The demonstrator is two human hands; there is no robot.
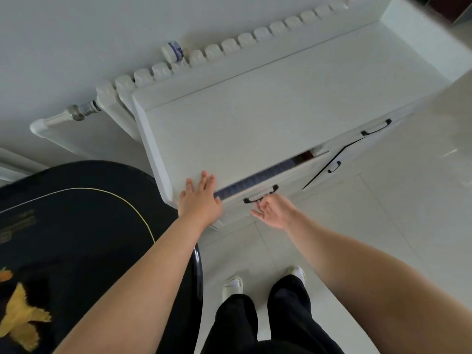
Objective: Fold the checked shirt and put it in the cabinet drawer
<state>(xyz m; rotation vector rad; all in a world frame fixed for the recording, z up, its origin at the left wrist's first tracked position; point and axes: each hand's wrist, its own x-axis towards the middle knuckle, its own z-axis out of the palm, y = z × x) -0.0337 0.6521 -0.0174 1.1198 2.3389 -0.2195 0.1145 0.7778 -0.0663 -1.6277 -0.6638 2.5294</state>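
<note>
Head: checked shirt (255, 178) in drawer (286, 175), above right hand (272, 210).

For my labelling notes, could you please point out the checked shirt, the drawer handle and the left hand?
checked shirt (258, 178): head view, strip showing in drawer gap.
drawer handle (260, 195): head view, bar's middle.
left hand (200, 200): head view, back of hand.
</note>
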